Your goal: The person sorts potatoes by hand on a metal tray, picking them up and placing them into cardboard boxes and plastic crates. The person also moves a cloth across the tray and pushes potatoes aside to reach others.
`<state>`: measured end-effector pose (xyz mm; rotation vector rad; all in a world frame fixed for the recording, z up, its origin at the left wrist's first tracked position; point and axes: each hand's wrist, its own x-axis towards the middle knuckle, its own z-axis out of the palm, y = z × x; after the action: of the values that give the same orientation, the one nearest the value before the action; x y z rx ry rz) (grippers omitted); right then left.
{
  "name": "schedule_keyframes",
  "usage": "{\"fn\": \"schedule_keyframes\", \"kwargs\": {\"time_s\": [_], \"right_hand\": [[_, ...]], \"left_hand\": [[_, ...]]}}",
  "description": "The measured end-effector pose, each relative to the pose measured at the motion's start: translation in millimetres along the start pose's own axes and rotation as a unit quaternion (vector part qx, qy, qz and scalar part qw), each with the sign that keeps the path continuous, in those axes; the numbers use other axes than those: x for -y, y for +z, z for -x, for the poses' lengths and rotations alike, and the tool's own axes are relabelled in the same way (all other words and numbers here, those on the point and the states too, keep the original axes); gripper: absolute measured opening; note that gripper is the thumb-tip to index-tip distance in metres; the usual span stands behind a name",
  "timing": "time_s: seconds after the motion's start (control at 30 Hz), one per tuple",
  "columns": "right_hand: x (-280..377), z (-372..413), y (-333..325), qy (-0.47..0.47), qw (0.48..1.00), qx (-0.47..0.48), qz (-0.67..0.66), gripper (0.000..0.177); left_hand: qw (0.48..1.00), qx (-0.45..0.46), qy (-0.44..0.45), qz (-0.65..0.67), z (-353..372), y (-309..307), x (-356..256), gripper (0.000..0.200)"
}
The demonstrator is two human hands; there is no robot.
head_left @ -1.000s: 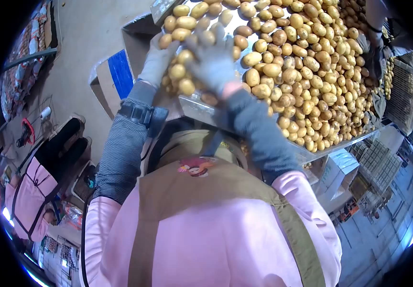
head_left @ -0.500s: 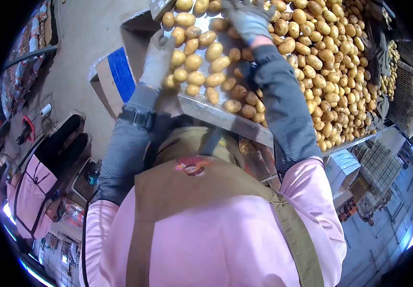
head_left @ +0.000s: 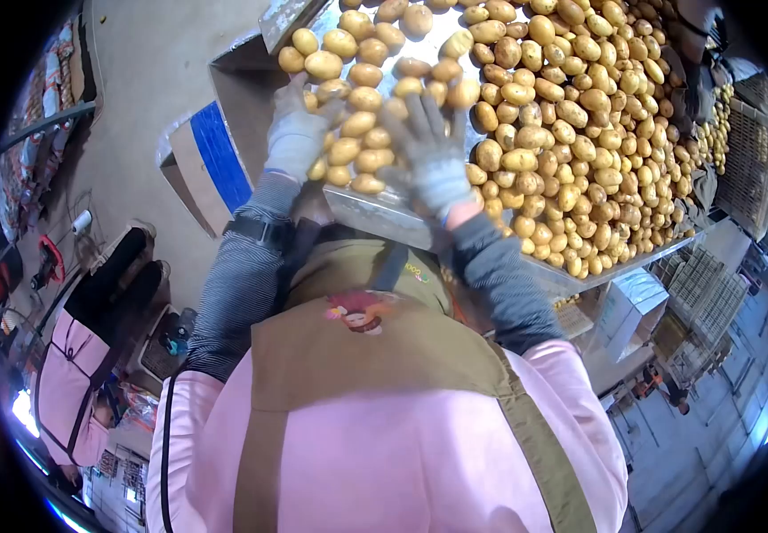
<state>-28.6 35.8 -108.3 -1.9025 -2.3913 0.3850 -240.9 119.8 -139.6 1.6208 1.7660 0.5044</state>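
Observation:
Many yellow-brown potatoes [head_left: 571, 113] cover a metal sorting table [head_left: 375, 216], heaped densely on the right and looser on the left. My left hand [head_left: 299, 133], in a grey glove, is at the table's left edge beside the loose potatoes, its fingers partly bent and apart. My right hand [head_left: 433, 155], also gloved, lies spread over the near part of the table, its fingers touching potatoes. Neither hand is wrapped round a potato. A cardboard box [head_left: 251, 93] stands against the table's left side, next to my left hand.
A flap with blue tape [head_left: 220, 151] sticks out from the box. At the lower left is a co-worker in pink [head_left: 68, 377]. A white box [head_left: 630, 311] and stacked crates [head_left: 704, 298] stand at the right, with more crates [head_left: 757, 164] farther up.
My right hand has come down and nearer to me, sweeping loose potatoes left into a tighter group. My left hand has moved slightly down. The co-worker has leaned a little.

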Motion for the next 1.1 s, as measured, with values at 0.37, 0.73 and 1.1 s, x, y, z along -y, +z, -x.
{"fn": "schedule_keyframes", "kwargs": {"time_s": [0.37, 0.73, 1.1], "right_hand": [[39, -59, 6, -0.072, 0.997, -0.017, 0.028, 0.061], [7, 0, -2, 0.018, 0.997, -0.067, -0.033, 0.062], [-68, -94, -10, 0.049, 0.987, -0.121, 0.093, 0.054]], "left_hand": [[0.926, -0.047, 0.299, -0.224, -39, -7, -12, 0.040], [0.919, -0.046, 0.358, -0.159, -72, -2, -46, 0.031], [0.869, 0.148, 0.321, -0.346, -65, 24, -83, 0.042]]}}
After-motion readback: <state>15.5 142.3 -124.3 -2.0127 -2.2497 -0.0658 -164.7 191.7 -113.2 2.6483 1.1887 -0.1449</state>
